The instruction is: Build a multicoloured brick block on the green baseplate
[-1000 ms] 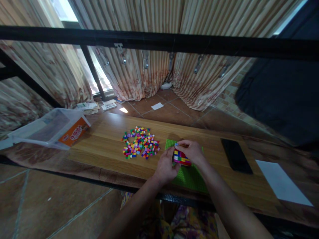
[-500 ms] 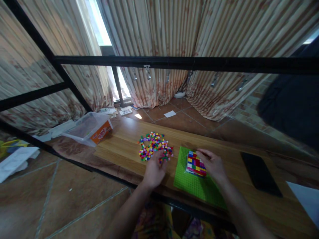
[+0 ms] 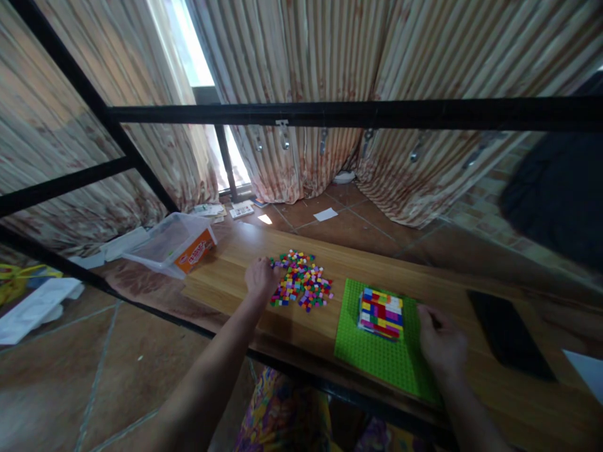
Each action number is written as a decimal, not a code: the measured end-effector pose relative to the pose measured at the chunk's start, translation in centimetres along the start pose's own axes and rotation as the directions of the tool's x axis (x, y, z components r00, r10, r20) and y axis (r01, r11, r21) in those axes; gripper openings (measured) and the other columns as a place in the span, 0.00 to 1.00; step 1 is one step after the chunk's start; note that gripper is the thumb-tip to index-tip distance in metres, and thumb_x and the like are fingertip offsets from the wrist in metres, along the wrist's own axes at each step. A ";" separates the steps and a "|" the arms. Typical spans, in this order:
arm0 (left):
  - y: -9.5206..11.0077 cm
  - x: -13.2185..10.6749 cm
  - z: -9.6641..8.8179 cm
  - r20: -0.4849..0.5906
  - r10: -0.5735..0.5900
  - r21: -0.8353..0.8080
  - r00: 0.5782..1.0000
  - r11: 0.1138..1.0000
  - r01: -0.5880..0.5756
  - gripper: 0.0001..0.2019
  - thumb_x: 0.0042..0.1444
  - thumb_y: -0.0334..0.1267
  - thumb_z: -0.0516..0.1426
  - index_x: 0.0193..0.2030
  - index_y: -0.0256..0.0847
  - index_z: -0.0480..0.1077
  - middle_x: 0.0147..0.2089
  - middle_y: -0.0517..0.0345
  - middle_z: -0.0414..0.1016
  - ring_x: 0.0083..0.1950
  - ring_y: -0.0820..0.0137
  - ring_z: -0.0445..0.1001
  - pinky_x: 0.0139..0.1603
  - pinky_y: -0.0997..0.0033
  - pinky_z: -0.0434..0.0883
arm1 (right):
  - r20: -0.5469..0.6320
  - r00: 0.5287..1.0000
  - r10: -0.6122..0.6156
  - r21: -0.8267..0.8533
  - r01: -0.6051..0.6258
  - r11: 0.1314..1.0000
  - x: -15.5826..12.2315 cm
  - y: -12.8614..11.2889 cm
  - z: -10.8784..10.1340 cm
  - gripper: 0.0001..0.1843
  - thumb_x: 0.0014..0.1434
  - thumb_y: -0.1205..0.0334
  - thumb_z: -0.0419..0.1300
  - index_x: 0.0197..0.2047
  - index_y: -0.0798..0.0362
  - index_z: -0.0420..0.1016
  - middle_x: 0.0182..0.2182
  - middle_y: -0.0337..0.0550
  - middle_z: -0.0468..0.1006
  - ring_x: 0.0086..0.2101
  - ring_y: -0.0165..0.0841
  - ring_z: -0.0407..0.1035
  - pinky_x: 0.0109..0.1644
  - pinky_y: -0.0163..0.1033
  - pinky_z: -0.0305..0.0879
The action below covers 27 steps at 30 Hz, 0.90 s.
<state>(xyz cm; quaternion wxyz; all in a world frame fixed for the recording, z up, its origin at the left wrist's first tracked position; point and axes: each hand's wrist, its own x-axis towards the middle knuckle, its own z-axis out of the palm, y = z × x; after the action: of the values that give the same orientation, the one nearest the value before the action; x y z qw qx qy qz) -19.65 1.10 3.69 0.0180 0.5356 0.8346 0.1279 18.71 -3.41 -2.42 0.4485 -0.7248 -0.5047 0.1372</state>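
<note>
My left hand (image 3: 262,277) is at the left edge of a loose pile of small coloured toy bricks (image 3: 301,282) on the table. Its fingers are bent and drawn together; whether a brick is between them is hidden. A green studded baseplate (image 3: 377,361) lies to the right of the pile. On it stands a low rectangular block of stacked bricks (image 3: 381,312) in red, yellow, white, blue and purple. By the baseplate's right edge, my right hand (image 3: 443,342) is closed with curled fingers, apart from the stack. Anything inside it is too small or covered to make out.
A clear plastic box (image 3: 164,242) with an orange label stands at the table's left end. A dark flat panel (image 3: 509,333) lies on the wooden table (image 3: 235,285) at the right. Black metal bars (image 3: 330,115) cross beyond the table, before curtains.
My left hand has moved left, from the near side of the brick pile to its left edge. My right hand has drawn away rightward from the stack, whose top now shows fully.
</note>
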 end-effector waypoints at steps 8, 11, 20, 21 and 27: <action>0.9 1.2 -0.7 0.059 -0.021 0.111 0.998 0.994 0.015 0.14 0.54 0.34 0.52 0.44 0.35 0.74 0.43 0.39 0.78 0.49 0.53 0.75 0.46 0.60 0.70 | 0.013 0.995 -0.097 -0.004 0.097 0.995 0.0 -0.1 0.1 0.27 0.58 0.41 0.52 0.35 0.56 0.79 0.35 0.52 0.80 0.35 0.42 0.73 0.42 0.43 0.66; 0.7 0.6 -1.5 0.010 0.011 0.056 1.000 0.998 -0.012 0.15 0.53 0.33 0.53 0.45 0.36 0.75 0.45 0.40 0.78 0.49 0.54 0.75 0.48 0.60 0.70 | 0.003 0.993 -0.118 -0.007 0.118 0.993 0.0 -0.1 0.2 0.26 0.59 0.41 0.52 0.35 0.56 0.79 0.35 0.51 0.80 0.35 0.41 0.73 0.41 0.43 0.66; 6.9 -10.4 0.2 -0.087 0.325 -0.761 0.942 0.588 -0.274 0.08 0.55 0.32 0.57 0.38 0.42 0.77 0.37 0.56 0.78 0.38 0.71 0.75 0.41 0.71 0.72 | -0.005 0.988 -0.154 0.006 0.154 0.988 0.1 -0.5 0.5 0.24 0.60 0.45 0.51 0.34 0.55 0.78 0.33 0.51 0.79 0.35 0.40 0.72 0.42 0.44 0.66; 8.1 -11.6 0.7 -0.089 0.354 -0.792 0.931 0.542 -0.282 0.07 0.55 0.31 0.57 0.38 0.42 0.77 0.36 0.57 0.78 0.36 0.72 0.75 0.39 0.72 0.72 | -0.003 0.987 -0.162 0.011 0.162 0.987 0.1 -0.6 0.5 0.23 0.60 0.45 0.51 0.34 0.55 0.78 0.33 0.51 0.79 0.35 0.40 0.72 0.42 0.43 0.66; 12.9 -12.8 2.4 -0.128 0.313 -0.817 0.941 0.505 -0.279 0.06 0.53 0.29 0.61 0.36 0.41 0.76 0.34 0.59 0.76 0.34 0.73 0.74 0.40 0.71 0.71 | 0.001 0.984 -0.180 0.022 0.180 0.983 0.1 -0.8 0.5 0.22 0.60 0.46 0.51 0.33 0.54 0.78 0.33 0.50 0.78 0.35 0.40 0.72 0.42 0.44 0.66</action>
<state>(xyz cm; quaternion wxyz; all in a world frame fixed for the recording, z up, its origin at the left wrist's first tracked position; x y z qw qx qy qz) -2.28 -4.85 3.01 0.2591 0.6009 0.5723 0.4942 17.97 -3.02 -2.00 0.4663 -0.6711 -0.5671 0.1028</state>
